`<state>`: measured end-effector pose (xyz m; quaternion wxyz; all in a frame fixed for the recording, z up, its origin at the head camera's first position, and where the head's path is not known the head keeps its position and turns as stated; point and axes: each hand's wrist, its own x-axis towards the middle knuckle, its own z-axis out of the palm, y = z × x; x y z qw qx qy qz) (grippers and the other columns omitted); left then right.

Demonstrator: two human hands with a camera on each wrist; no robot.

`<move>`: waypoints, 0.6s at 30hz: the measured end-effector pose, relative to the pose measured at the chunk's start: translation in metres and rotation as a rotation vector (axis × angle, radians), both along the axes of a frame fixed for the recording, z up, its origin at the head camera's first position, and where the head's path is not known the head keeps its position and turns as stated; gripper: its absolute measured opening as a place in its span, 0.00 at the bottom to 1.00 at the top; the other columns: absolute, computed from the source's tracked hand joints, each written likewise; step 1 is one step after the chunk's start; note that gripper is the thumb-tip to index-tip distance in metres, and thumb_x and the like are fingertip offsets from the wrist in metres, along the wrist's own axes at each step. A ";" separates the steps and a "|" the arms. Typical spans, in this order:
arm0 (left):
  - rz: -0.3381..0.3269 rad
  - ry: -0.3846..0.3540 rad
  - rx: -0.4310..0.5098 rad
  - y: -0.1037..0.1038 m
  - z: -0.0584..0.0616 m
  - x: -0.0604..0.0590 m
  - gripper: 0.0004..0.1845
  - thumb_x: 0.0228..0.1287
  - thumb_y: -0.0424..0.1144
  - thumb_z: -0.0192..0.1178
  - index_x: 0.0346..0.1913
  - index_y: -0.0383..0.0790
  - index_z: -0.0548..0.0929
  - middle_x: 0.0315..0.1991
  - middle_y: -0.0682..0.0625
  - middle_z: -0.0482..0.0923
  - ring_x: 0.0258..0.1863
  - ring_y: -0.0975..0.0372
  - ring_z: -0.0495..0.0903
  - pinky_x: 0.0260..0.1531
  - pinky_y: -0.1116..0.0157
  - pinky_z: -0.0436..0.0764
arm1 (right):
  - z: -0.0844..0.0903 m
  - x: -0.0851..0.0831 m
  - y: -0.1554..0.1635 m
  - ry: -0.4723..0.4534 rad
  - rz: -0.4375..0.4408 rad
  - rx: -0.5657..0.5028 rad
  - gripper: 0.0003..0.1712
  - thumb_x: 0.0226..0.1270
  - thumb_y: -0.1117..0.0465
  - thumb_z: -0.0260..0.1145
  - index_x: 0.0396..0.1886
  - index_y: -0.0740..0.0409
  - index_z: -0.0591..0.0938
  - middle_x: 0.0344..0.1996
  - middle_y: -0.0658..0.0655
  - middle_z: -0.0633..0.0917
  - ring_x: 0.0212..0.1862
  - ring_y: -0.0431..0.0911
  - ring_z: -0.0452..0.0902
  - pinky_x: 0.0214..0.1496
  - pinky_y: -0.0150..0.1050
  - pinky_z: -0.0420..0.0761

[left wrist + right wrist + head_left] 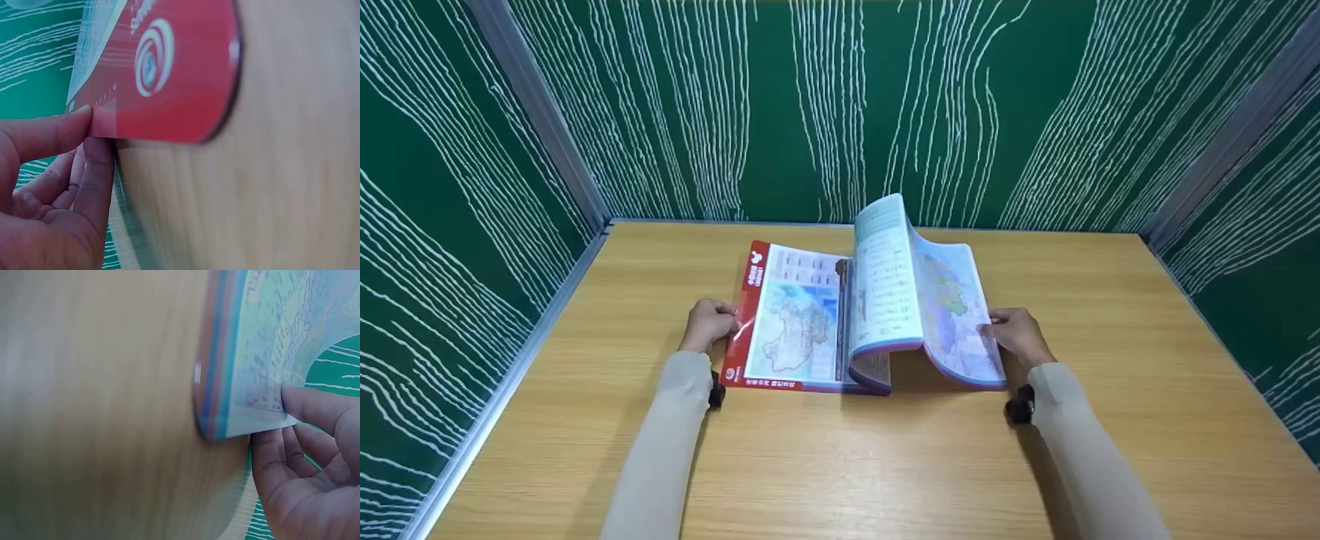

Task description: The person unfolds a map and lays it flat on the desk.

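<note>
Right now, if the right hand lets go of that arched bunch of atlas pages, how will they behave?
The atlas pages look thin and floppy: they arch under the right hand, so they'd probably flop flat or spring leftward. Their glossy surface may slip against fingers. The left hand pinches the red cover, which seems stiffer, likely steadying the book.

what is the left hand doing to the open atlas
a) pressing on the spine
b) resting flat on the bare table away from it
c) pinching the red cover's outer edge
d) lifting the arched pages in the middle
c: the left hand pinches the outer edge of the red cover between thumb and finger, while the right hand holds the arched pages.
</note>
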<state>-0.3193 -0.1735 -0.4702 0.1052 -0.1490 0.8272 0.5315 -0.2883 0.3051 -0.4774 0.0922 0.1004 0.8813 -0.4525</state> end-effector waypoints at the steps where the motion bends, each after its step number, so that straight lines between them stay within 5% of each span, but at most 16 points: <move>1: 0.000 -0.001 0.001 0.000 0.000 0.000 0.21 0.55 0.23 0.55 0.55 0.28 0.78 0.55 0.35 0.76 0.47 0.52 0.78 0.44 0.59 0.82 | 0.000 0.000 0.000 -0.003 -0.005 -0.001 0.30 0.68 0.63 0.59 0.66 0.72 0.67 0.62 0.74 0.72 0.62 0.61 0.71 0.65 0.53 0.72; 18: -0.010 0.023 0.006 -0.004 -0.001 0.000 0.22 0.53 0.23 0.55 0.55 0.26 0.77 0.53 0.33 0.77 0.46 0.50 0.80 0.46 0.57 0.83 | 0.000 0.003 0.011 0.012 0.000 0.038 0.28 0.68 0.62 0.60 0.65 0.70 0.70 0.59 0.72 0.76 0.54 0.53 0.76 0.58 0.46 0.77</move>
